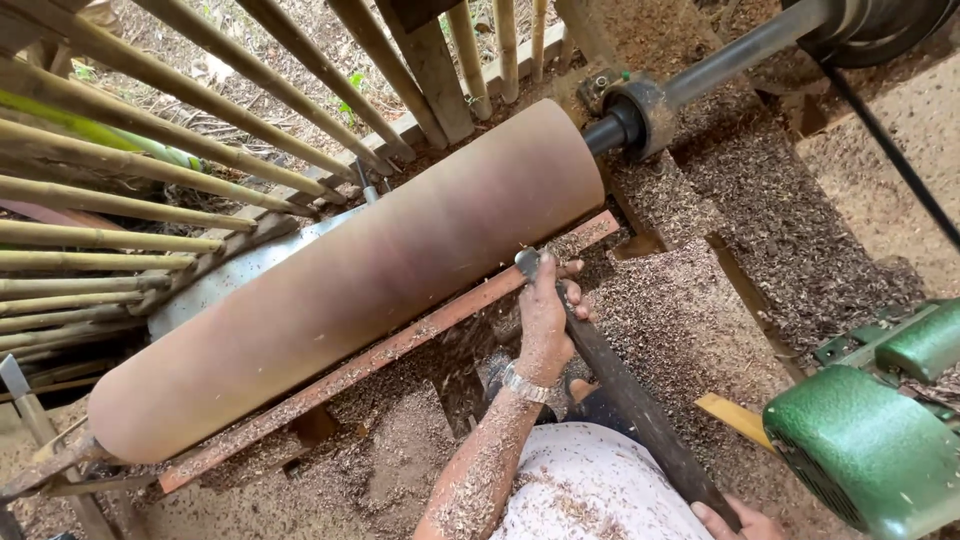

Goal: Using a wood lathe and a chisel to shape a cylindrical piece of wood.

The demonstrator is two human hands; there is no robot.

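Sawdust-covered lathe bench: both hands (545,320) closed around long chisel (620,385) against wooden cylinder (340,280).

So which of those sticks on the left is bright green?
The second pole down, slanting from the left edge. It alone is bright green; the other bamboo poles around it are dry tan-yellow.

A rough woodturning workshop — lathe (640,110), green motor (870,450), sawdust (700,320) everywhere.

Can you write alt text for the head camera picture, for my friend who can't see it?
A person's left hand presses a long dark chisel on a rusty tool rest against a big wooden cylinder on a lathe. Their right hand holds the handle end; sawdust covers everything.
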